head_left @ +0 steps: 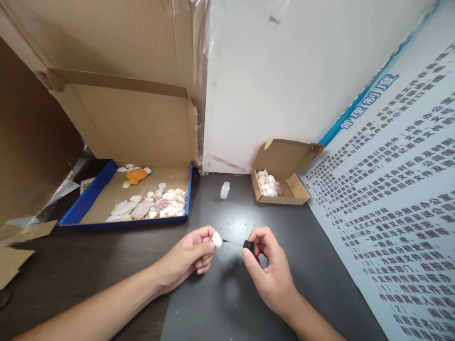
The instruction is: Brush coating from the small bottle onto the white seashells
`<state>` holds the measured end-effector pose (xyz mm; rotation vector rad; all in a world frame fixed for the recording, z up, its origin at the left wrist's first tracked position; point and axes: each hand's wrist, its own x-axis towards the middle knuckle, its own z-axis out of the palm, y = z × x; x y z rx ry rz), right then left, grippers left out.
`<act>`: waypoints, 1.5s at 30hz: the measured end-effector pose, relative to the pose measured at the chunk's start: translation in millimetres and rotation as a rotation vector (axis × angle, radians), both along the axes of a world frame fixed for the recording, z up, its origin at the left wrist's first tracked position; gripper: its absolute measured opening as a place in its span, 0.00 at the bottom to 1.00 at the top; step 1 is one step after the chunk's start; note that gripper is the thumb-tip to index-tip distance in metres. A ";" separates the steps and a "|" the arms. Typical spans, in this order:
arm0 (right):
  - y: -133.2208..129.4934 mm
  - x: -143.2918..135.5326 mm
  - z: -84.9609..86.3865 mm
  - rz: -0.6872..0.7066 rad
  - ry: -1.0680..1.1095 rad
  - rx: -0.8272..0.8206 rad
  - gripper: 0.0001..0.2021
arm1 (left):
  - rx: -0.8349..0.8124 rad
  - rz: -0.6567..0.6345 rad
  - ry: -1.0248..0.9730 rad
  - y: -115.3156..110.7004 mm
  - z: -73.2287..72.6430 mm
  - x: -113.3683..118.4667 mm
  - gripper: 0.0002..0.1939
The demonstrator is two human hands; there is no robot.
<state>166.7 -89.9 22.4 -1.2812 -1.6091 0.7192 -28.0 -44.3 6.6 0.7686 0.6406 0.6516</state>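
Observation:
Between the thumb and fingers of my left hand (194, 251) is a small white seashell (216, 239). My right hand (268, 270) pinches the black cap of a brush applicator (248, 246). Its thin stem runs left from the cap, and the dark brush tip is just short of the shell, with a small gap visible. Farther back on the dark table stands a small whitish bottle (225, 190) without its cap.
At the left lies an open blue-edged cardboard box (95, 203) with many shells and an orange scallop shell (135, 176). A smaller open cardboard box (284, 199) with shells stands back right. A white panel (284, 85) rises behind; a printed sign (391, 189) borders the right.

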 end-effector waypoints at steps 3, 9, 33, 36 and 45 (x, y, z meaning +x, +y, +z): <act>-1.7 1.4 -0.5 0.041 0.011 0.015 0.04 | -0.006 0.005 0.000 0.0 -0.1 -0.3 0.11; -3.6 2.1 -1.3 0.050 0.009 0.017 0.05 | -0.019 -0.007 0.014 -0.2 1.3 0.1 0.09; -5.6 0.3 -2.2 0.106 0.010 -0.032 0.06 | 0.016 -0.002 0.026 -1.1 4.2 3.6 0.14; -3.8 -0.7 -1.1 0.091 0.000 -0.051 0.06 | 0.015 -0.001 0.020 -1.0 4.3 3.8 0.12; -3.4 -1.0 -0.4 0.106 0.010 -0.059 0.05 | -0.035 0.013 0.014 0.4 -0.1 1.6 0.05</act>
